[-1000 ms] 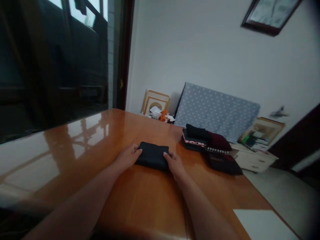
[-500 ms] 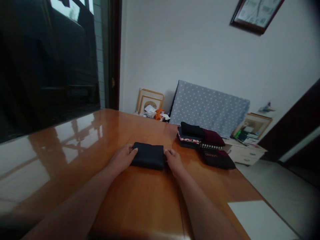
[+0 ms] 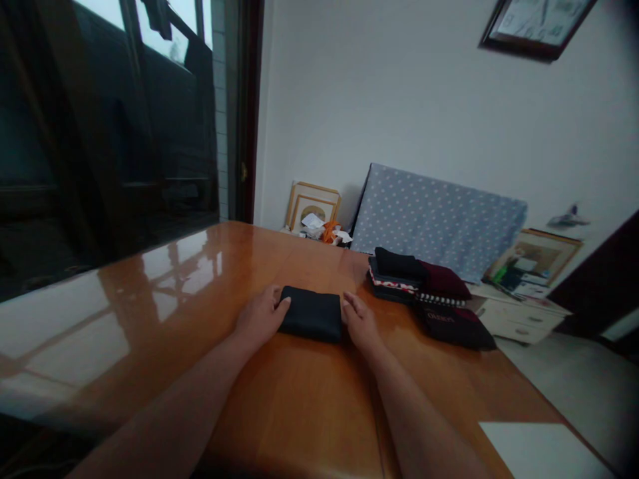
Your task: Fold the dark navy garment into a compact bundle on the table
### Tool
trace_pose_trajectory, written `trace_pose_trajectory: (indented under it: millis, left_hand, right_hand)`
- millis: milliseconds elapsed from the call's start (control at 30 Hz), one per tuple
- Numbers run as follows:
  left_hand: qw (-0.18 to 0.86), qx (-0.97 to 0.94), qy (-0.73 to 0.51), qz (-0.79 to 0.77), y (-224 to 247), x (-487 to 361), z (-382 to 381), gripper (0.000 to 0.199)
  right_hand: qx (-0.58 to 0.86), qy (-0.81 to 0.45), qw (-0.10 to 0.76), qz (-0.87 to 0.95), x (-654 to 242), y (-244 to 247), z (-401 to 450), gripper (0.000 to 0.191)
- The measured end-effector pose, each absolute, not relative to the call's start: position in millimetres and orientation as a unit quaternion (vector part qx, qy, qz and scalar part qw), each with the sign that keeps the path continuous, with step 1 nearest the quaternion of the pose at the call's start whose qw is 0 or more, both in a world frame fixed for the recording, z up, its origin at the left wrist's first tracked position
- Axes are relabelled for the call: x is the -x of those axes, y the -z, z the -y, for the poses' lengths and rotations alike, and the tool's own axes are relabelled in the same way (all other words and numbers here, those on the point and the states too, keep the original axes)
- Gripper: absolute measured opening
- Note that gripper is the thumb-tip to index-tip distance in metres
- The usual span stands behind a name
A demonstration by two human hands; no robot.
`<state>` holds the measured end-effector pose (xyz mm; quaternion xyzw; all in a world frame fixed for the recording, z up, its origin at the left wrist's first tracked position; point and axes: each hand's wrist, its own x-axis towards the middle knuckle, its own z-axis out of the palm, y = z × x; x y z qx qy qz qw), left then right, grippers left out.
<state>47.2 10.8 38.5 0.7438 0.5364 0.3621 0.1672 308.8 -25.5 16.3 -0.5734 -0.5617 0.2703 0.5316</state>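
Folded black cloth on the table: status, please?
Left hand, right hand at either end of the folded black cloth. Stacked folded clothes beyond right hand, not touching.

Right in front of me on the bench [image 3: 299,399], folded clothes [image 3: 419,279] sit stacked off to my right. A polka-dot board [image 3: 439,219] leans against the wall [image 3: 379,113], picture frames [image 3: 313,206] stand at its left, and a wall clock [image 3: 536,23] hangs upper right!
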Motion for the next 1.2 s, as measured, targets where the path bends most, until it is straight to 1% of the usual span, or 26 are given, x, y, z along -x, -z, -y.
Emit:
trace_pose_trajectory:
  millis: [67, 133, 267, 367, 667, 900, 1200]
  left_hand:
    - [0.101, -0.768, -0.377, -0.508, -44, -49, -5, 0.051]
    - [0.06, -0.805, -0.373, -0.457, -48, -53, -1, 0.051]
    - [0.033, -0.875, -0.304, -0.375, -46, -66, 3, 0.051]
    - [0.032, -0.892, -0.264, -0.367, -39, -72, 3, 0.052]
    - [0.048, -0.884, -0.241, -0.397, -32, -75, 2, 0.06]
    - [0.022, -0.883, -0.21, -0.419, -34, -79, 4, 0.064]
    - [0.025, -0.877, -0.224, -0.424, -33, -77, 6, 0.065]
  right_hand:
    - [0.568, -0.185, 0.505, 0.623, -310, -17, 28, 0.054]
    - [0.555, -0.132, 0.456, 0.684, -308, -20, 32, 0.055]
    - [0.568, -0.114, 0.339, 0.742, -300, -21, 37, 0.062]
    - [0.598, -0.125, 0.291, 0.736, -297, -19, 38, 0.068]
    - [0.628, -0.151, 0.261, 0.717, -294, -14, 40, 0.07]
    - [0.675, -0.134, 0.185, 0.701, -288, -15, 41, 0.069]
    - [0.68, -0.133, 0.161, 0.703, -289, -21, 45, 0.073]
